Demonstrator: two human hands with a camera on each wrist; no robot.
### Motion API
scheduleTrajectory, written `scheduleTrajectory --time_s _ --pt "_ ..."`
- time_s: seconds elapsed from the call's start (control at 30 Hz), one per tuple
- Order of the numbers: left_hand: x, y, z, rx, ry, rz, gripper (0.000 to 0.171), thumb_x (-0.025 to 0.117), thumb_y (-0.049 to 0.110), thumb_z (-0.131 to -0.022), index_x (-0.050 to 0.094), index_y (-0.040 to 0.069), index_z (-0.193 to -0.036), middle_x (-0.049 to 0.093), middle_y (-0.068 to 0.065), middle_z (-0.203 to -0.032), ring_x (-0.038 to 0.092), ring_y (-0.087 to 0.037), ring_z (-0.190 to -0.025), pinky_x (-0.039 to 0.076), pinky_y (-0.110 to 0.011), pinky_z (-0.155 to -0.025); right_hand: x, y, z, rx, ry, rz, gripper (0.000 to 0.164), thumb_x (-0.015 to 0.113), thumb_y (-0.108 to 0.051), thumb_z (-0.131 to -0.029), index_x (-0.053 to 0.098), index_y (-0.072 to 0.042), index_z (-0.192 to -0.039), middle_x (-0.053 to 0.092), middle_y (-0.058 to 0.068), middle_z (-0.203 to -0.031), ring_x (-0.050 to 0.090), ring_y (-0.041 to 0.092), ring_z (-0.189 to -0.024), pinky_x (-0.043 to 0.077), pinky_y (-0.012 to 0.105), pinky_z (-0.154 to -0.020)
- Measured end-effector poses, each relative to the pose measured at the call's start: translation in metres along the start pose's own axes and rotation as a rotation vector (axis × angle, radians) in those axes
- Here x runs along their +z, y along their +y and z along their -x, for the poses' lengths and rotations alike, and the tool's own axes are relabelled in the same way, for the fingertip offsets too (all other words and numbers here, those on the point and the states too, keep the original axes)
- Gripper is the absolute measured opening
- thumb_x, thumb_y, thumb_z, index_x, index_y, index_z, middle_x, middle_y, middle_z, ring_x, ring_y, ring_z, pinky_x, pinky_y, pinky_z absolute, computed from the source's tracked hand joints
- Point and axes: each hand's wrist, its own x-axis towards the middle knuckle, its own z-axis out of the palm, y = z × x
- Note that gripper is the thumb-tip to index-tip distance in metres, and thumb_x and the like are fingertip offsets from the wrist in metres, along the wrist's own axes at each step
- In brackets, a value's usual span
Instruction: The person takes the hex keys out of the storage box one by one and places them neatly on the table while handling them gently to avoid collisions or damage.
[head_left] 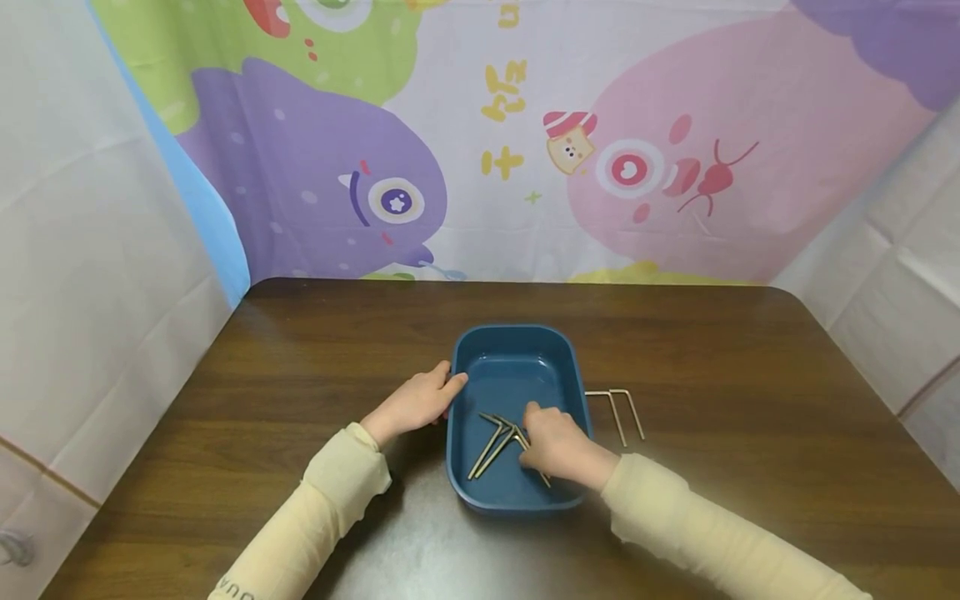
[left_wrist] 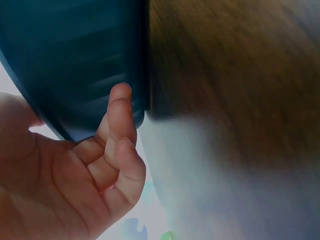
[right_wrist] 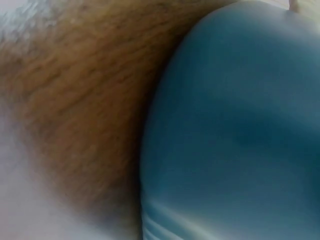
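In the head view a blue rectangular tray [head_left: 517, 498] stands on the table. My left hand [head_left: 416, 402] grips its left wall, thumb over the rim and fingers outside; the left wrist view shows those bent fingers [left_wrist: 122, 117] against the tray's side. Inside lie several brass-coloured hex keys [head_left: 491, 450], bent in an L and overlapping. My right hand [head_left: 561, 446] reaches over the right rim into the tray and pinches one hex key [head_left: 546, 481], partly hidden under the fingers. Only the tray's outer wall [right_wrist: 225, 125] fills much of the blurred right wrist view.
Two more hex keys [head_left: 626, 414] lie on the brown wooden table [head_left: 720, 375], just right of the tray. A cartoon-printed cloth [head_left: 480, 217] hangs behind the table's far edge, and pale cloth walls [head_left: 97, 250] flank both sides.
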Motion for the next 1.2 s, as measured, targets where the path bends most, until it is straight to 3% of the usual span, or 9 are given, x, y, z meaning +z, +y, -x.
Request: scheduleTrajectory --time_s 0.13,0.27,0.43,0.67,0.9,1.2 --pt "0.000 -0.001 0.000 0.002 0.000 0.005 0.030 0.037 0.036 -0.097 0.047 0.008 -0.095 0.057 -0.010 -0.070 0.050 -0.020 -0.051 0.041 -0.030 -0.052 -0.001 -0.003 0.001 -0.004 0.022 0.044 0.027 0.068 -0.007 -0.068 0.050 0.001 -0.085 0.052 0.010 -0.067 0.051 0.022 -0.059 0.043 0.035 -0.052" --pt "0.000 -0.001 0.000 0.004 0.000 0.010 0.030 0.037 0.036 -0.097 0.047 0.008 -0.096 0.057 -0.010 -0.070 0.051 -0.020 -0.051 0.041 -0.030 -0.052 0.000 -0.006 0.001 -0.034 0.103 0.120 0.024 0.064 -0.010 -0.070 0.052 0.002 -0.087 0.054 0.012 -0.073 0.054 0.025 -0.064 0.045 0.040 -0.055" --pt "-0.001 -0.001 0.000 0.011 -0.001 0.002 0.030 0.036 0.036 -0.097 0.047 0.008 -0.094 0.057 -0.009 -0.069 0.050 -0.019 -0.050 0.042 -0.029 -0.051 0.000 -0.010 -0.004 -0.068 0.179 0.139 0.020 0.063 -0.015 -0.077 0.054 0.001 -0.086 0.052 0.010 -0.072 0.052 0.022 -0.061 0.045 0.038 -0.052" --pt "-0.001 -0.001 0.000 0.009 -0.006 0.007 0.031 0.035 0.036 -0.097 0.048 0.008 -0.094 0.057 -0.009 -0.069 0.050 -0.019 -0.050 0.042 -0.029 -0.051 -0.005 -0.020 -0.016 -0.083 0.115 0.156 0.019 0.064 -0.018 -0.081 0.057 -0.001 -0.086 0.054 0.009 -0.072 0.053 0.020 -0.063 0.046 0.037 -0.054" --pt "0.000 -0.001 -0.001 0.012 -0.009 0.013 0.031 0.035 0.036 -0.098 0.048 0.007 -0.098 0.057 -0.009 -0.070 0.051 -0.020 -0.051 0.043 -0.029 -0.051 -0.002 -0.024 -0.026 -0.029 -0.011 0.158 0.021 0.063 -0.024 -0.084 0.058 -0.004 -0.079 0.049 0.004 -0.063 0.049 0.017 -0.056 0.042 0.031 -0.050" --pt "0.000 -0.002 -0.001 -0.003 -0.006 0.009 0.032 0.035 0.037 -0.098 0.048 0.008 -0.096 0.057 -0.008 -0.069 0.054 -0.024 -0.053 0.043 -0.030 -0.052 -0.001 -0.022 -0.026 -0.031 -0.019 0.110 0.019 0.063 -0.020 -0.083 0.058 -0.007 -0.071 0.049 0.003 -0.057 0.048 0.016 -0.050 0.039 0.027 -0.046"
